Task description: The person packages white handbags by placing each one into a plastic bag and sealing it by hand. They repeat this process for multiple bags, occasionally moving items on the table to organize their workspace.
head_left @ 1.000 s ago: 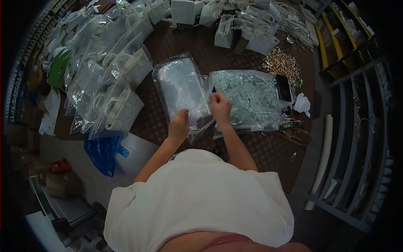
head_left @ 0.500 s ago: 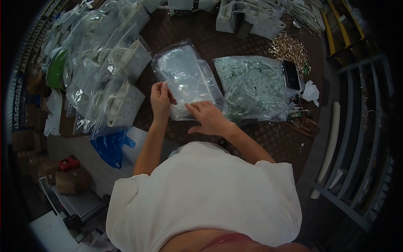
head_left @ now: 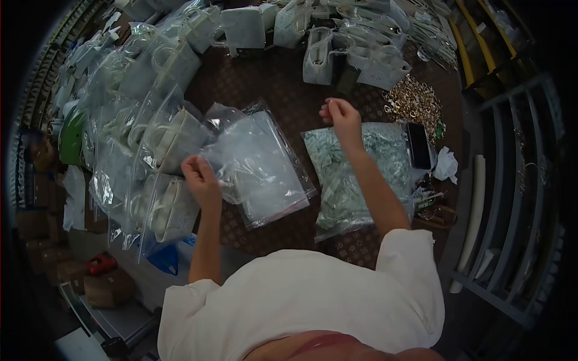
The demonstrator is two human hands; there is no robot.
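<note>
My left hand [head_left: 203, 180] is closed on the edge of a clear plastic bag [head_left: 223, 174], which trails crumpled to the right. Beside it lies a stack of flat clear plastic bags [head_left: 268, 162] on the brown patterned table. My right hand [head_left: 343, 117] is raised near the top edge of a large clear sack full of pale green packets [head_left: 337, 186]. Its fingers are curled together; anything between them is too small to make out. Just left of my left hand stand white handbags [head_left: 171, 207] wrapped in clear plastic.
More wrapped handbags [head_left: 244, 27] line the table's far side. A heap of gold-coloured metal fittings [head_left: 412, 102], a black phone [head_left: 418, 146] and crumpled white paper [head_left: 446, 164] lie to the right. Metal shelving [head_left: 512, 198] stands beyond the right edge.
My hands have parted: the left went left with a clear bag, the right went up and right from the stack. The camera view has shifted, so the table contents appear lower.
</note>
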